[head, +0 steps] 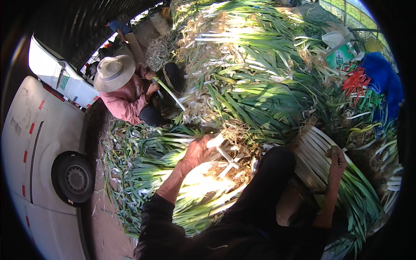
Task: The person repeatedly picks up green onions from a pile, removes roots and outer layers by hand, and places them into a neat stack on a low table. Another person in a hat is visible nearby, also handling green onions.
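Observation:
My left hand is closed around the thick white stem of a leek, whose tangled roots point away to the right. Just below it, pale leek stalks lie crossed on the sunlit heap. My right hand, fingers curled, is over a large bundle of leeks. That bundle lies beside my dark-clad knee, white ends towards the top and green leaves trailing lower right. Whether the right fingers grip a stalk is hard to see.
A person in a straw hat sits at upper left, holding a leek. Leek piles spread ahead, and more leeks lie left. A van stands far left. Red ties and blue plastic are at right.

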A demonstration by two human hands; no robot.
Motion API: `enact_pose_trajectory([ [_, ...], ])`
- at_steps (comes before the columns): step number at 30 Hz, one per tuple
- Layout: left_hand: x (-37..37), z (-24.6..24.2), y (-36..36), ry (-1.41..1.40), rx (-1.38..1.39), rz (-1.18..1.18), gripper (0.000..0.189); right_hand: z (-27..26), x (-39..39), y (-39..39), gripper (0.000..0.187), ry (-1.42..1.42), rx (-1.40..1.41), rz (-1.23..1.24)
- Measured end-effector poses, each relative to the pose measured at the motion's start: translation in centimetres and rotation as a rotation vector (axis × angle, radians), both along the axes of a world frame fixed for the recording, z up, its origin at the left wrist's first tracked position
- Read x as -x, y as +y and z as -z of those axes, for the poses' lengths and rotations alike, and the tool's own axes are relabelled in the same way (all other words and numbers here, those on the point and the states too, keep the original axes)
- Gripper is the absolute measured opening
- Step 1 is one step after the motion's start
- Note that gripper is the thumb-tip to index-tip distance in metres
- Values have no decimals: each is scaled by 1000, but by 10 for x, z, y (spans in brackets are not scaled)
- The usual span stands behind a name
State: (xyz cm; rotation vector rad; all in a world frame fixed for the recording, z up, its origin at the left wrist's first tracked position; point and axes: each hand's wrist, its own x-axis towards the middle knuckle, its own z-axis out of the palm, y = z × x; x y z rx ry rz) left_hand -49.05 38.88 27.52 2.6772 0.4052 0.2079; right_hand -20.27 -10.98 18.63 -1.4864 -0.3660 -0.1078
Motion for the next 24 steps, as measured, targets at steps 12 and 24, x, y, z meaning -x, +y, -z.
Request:
enact_pose_trajectory([
  [12, -49, -70, -78, 38, 435, 192, 46, 12, 169, 310, 21, 49, 155, -827],
  [24, -128, -41, -147, -59, 378, 502, 68, 89, 233, 315, 32, 240, -93, -767],
])
